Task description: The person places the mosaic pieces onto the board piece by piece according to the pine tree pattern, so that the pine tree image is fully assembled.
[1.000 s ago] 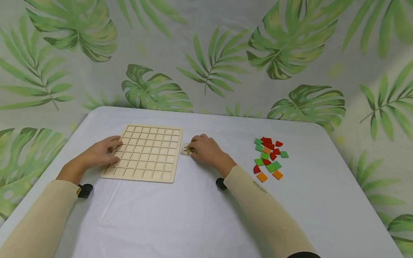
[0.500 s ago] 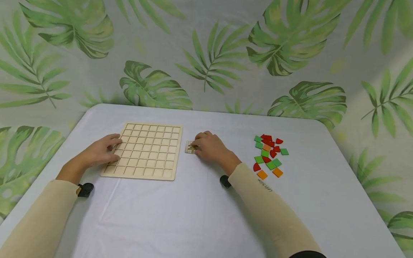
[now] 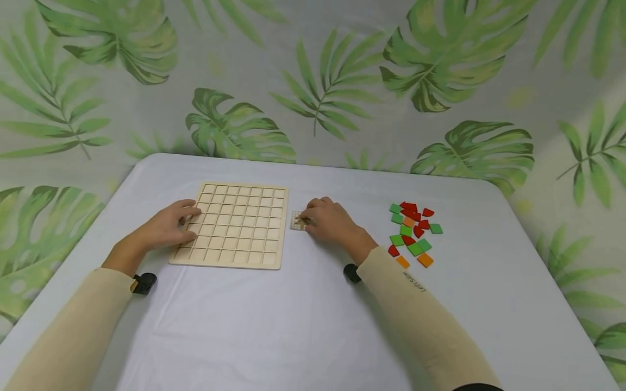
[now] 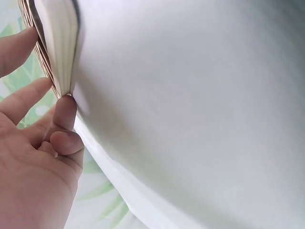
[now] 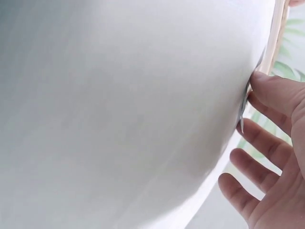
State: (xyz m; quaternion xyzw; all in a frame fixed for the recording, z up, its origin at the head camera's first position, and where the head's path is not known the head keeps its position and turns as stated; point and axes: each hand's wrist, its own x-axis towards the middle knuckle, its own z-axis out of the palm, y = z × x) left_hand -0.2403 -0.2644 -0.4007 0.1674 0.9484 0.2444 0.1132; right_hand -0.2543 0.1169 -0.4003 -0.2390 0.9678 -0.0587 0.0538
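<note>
A pale wooden grid board (image 3: pixel 230 265) lies flat on the left of the table. My left hand (image 3: pixel 171 225) is at its left side, thumb and fingers spread apart, fingertips touching the edge. The left wrist view shows several of its fingers (image 4: pixel 24 100) against the board's edge (image 4: pixel 64 57). Just right of the board is a small card (image 3: pixel 296 221) with a gridded picture, partly covered by my right hand (image 3: pixel 333 220). That hand pinches the card's right side between thumb and fingers. In the right wrist view its thumb (image 5: pixel 274 88) meets the card's thin edge.
Loose flat pieces lie at the right of the table (image 3: pixel 313 326): red quarter-rounds (image 3: pixel 427 212), green squares (image 3: pixel 436 228) and orange squares (image 3: pixel 425 260). A leaf-patterned cloth (image 3: pixel 342 81) hangs behind the table's far edge.
The board has slid a little to the right with my left hand at its edge. My right hand has shifted the card rightward too. The loose pieces stay where they were.
</note>
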